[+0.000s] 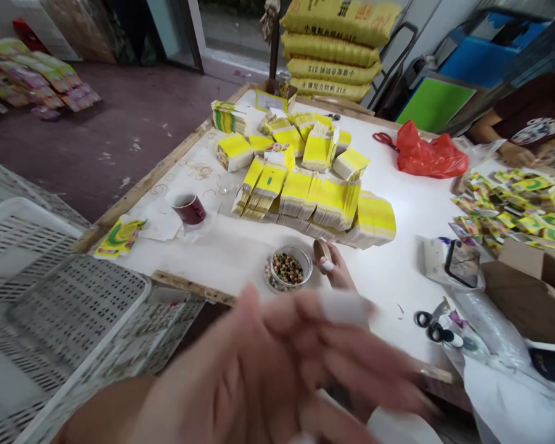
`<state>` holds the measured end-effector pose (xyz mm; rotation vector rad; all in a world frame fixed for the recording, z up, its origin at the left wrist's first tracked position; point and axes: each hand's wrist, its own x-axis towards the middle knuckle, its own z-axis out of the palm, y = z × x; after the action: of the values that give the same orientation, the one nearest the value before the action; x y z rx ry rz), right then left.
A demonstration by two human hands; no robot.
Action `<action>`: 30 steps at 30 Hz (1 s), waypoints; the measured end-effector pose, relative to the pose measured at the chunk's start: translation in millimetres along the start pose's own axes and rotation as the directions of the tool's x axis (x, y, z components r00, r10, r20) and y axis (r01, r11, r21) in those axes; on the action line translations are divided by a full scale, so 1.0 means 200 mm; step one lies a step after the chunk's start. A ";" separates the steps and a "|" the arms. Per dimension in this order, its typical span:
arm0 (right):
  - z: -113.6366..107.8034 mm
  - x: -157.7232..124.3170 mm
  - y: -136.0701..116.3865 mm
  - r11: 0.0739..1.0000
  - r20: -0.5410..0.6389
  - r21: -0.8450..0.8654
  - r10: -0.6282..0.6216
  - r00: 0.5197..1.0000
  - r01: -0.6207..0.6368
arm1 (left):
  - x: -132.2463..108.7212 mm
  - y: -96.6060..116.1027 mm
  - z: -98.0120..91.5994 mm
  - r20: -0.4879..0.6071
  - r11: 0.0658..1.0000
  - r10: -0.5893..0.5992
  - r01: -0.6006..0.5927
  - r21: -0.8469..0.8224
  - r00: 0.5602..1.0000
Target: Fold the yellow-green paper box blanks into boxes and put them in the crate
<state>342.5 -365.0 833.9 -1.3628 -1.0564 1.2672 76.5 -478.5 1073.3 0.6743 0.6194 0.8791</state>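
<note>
My left hand (277,376) fills the lower foreground, blurred by motion. Its fingers stretch out to the right, one of them with something white (345,306) on it, and I see nothing held. Beyond it my right hand (338,271) rests on the white table (240,250), pinching a small brown round scoop (322,251), with a white cover on one fingertip. Just left of that hand stands a glass bowl of mixed seeds (287,269). Behind both lie stacks of yellow packets (314,191).
A dark red cup (190,208) and a loose yellow packet (119,236) sit near the table's left edge. Scissors (432,327), a phone (462,263) and a cardboard box (531,296) lie right. White plastic crates (50,290) stand left. Another person's arm (504,145) rests beyond a red bag (428,154).
</note>
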 end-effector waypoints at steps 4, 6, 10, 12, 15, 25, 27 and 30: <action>0.01 -0.06 -0.11 0.996 0.089 0.025 -0.083 0.993 0.081 | 0.16 -0.04 -0.40 -0.488 0.987 0.123 -0.056 0.151 0.864; 0.02 -0.09 -0.19 0.984 0.174 -0.018 -0.172 0.969 0.178 | 0.19 -0.12 -0.65 -0.568 0.855 0.336 0.011 0.519 0.751; 0.10 -0.11 -0.37 0.865 0.356 -0.311 -0.279 0.892 0.395 | 0.19 -0.30 -0.97 -0.392 0.280 0.410 0.296 0.913 0.824; 0.16 -0.11 -0.44 0.729 0.439 -0.470 -0.295 0.849 0.497 | 0.21 -0.37 -1.01 -0.320 0.189 0.401 0.264 0.946 0.858; 0.24 -0.11 -0.52 0.546 0.575 -0.578 -0.254 0.778 0.606 | 0.32 -0.46 -0.96 -0.227 0.229 0.375 0.147 0.962 0.899; 0.30 -0.13 -0.58 0.252 0.722 -0.650 -0.088 0.686 0.716 | 0.69 -0.76 -0.84 0.127 0.499 0.421 -0.346 0.794 0.898; 0.31 -0.14 -0.56 0.186 0.723 -0.664 -0.085 0.685 0.724 | 0.71 -0.77 -0.84 0.135 0.491 0.447 -0.368 0.790 0.885; 0.34 -0.16 -0.53 0.110 0.689 -0.707 -0.115 0.715 0.699 | 0.71 -0.77 -0.83 0.115 0.468 0.475 -0.361 0.806 0.873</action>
<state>274.4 -373.7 943.0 -1.3149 -2.7313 0.3121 100.7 -386.7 824.4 1.6986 1.0170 1.0902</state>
